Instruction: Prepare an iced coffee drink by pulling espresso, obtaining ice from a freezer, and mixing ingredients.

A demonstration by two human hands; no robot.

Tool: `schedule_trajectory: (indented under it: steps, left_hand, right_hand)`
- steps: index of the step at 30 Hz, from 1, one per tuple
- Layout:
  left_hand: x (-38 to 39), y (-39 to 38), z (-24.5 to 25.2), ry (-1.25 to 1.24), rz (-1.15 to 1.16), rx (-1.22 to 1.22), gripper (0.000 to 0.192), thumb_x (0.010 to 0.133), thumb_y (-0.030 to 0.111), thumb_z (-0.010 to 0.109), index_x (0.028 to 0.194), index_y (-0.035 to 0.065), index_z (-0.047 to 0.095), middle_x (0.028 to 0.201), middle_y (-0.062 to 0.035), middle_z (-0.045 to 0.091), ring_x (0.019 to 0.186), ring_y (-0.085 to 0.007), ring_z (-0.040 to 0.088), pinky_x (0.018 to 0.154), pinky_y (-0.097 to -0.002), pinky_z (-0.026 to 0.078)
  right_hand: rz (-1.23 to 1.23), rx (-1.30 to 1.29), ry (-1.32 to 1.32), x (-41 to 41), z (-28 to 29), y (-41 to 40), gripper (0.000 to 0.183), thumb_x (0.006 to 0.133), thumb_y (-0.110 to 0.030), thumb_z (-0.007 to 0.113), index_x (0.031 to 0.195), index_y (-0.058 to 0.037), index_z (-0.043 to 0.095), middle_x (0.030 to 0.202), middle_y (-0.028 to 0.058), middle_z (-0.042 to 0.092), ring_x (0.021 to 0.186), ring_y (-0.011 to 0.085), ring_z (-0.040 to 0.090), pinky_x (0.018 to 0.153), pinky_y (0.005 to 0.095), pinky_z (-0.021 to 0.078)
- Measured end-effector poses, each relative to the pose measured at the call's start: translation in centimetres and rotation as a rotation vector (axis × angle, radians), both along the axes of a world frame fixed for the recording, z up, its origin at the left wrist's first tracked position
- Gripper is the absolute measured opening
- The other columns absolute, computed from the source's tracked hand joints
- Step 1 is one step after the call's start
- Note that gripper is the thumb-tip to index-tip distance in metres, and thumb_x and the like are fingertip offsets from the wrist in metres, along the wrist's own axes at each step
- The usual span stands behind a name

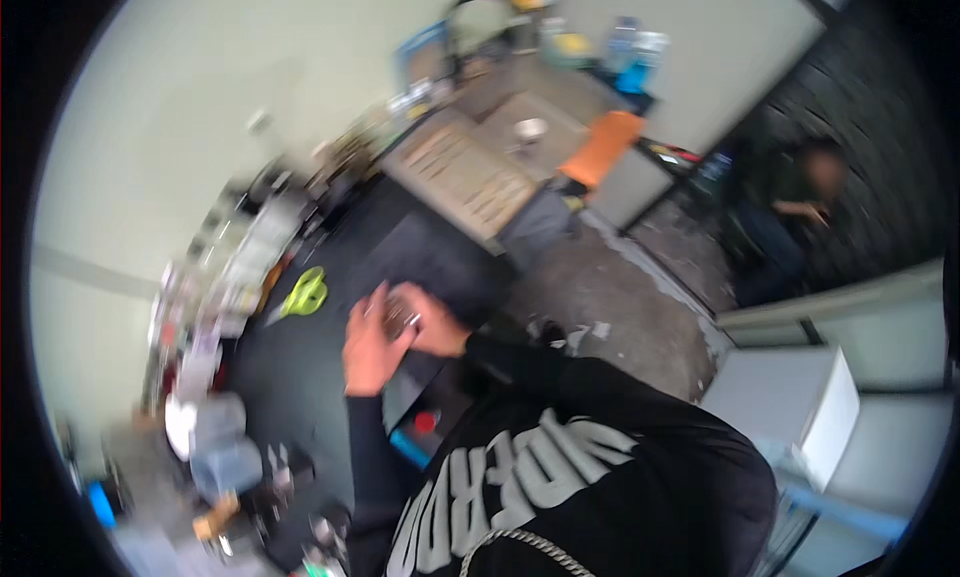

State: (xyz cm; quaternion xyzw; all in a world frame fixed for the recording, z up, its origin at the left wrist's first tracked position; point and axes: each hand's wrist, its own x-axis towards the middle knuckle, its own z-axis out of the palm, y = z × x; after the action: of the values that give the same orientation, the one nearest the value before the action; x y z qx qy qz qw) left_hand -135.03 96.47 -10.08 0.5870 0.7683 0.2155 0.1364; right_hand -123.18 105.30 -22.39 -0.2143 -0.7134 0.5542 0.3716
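Observation:
My left hand point(373, 348) and my right hand point(439, 323) are held together over the dark tabletop point(300, 382). Between their fingers is a small shiny, see-through object point(400, 316) with a brownish tint, perhaps a jar or cup. Blur and the fingers around it hide its exact kind. Scissors with lime-green handles point(305, 292) lie on the table to the left of my hands, apart from them.
Containers and boxes point(255, 239) line the wall. A tan board point(465, 179) lies on the far table beside an orange piece point(604, 151) and a white cup point(529, 131). A person point(787, 209) sits beyond the opening. At right stands a white box point(772, 389).

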Motion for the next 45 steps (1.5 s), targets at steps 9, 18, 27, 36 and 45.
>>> schedule_trajectory:
  steps: [9, 18, 27, 36, 45]
  left_hand:
    - [3.4, 2.2, -2.6, 0.318, -0.110, 0.092, 0.063, 0.089, 0.026, 0.059, 0.144, -0.0010, 0.044, 0.145, -0.0301, 0.042, 0.132, -0.0480, 0.042, 0.111, -0.0531, 0.038]
    - [2.1, 1.7, -5.1, 0.435, -0.040, 0.061, 0.053, 0.101, 0.032, 0.055, 0.143, 0.0003, 0.047, 0.139, -0.0290, 0.048, 0.125, -0.0444, 0.048, 0.107, -0.0485, 0.043]
    - [1.8, 1.7, -5.9, 0.446, -0.044, 0.092, 0.060, 0.100, 0.036, 0.058, 0.146, 0.0011, 0.044, 0.143, -0.0297, 0.045, 0.125, -0.0465, 0.047, 0.106, -0.0493, 0.043]
    - [1.9, 1.9, -5.4, 0.392, -0.034, 0.058, 0.063, 0.099, 0.037, 0.059, 0.147, 0.0018, 0.042, 0.144, -0.0290, 0.044, 0.127, -0.0469, 0.046, 0.107, -0.0505, 0.040]
    - [2.0, 1.5, -5.3, 0.317, -0.015, 0.160, 0.071, 0.087, 0.030, 0.071, 0.146, 0.0014, 0.044, 0.145, -0.0259, 0.044, 0.127, -0.0451, 0.046, 0.109, -0.0505, 0.039]
  right_hand:
    - [0.078, 0.059, -0.009, 2.4, -2.2, 1.8, 0.064, 0.091, -0.019, 0.068, 0.147, -0.0005, 0.044, 0.130, 0.0162, 0.065, 0.120, 0.0295, 0.063, 0.103, 0.0378, 0.0483]
    - [0.060, -0.275, -0.028, 2.2, 1.5, 2.0, 0.035, 0.101, -0.023, 0.062, 0.127, -0.0002, 0.064, 0.121, 0.0132, 0.071, 0.112, 0.0217, 0.068, 0.097, 0.0342, 0.0518]
    - [0.063, -0.346, 0.023, 1.7, 0.7, 1.7, 0.034, 0.101, -0.015, 0.058, 0.130, 0.0002, 0.061, 0.122, 0.0121, 0.070, 0.110, 0.0203, 0.068, 0.099, 0.0333, 0.0516]
    - [0.079, -0.332, 0.006, 1.0, 0.4, 2.4, 0.038, 0.095, -0.012, 0.056, 0.131, 0.0007, 0.060, 0.120, 0.0147, 0.070, 0.107, 0.0209, 0.069, 0.097, 0.0329, 0.0522]
    - [0.018, -0.148, -0.096, 3.0, 0.6, 1.5, 0.044, 0.103, -0.027, 0.060, 0.140, -0.0041, 0.053, 0.122, 0.0162, 0.067, 0.116, 0.0231, 0.064, 0.098, 0.0346, 0.0515]
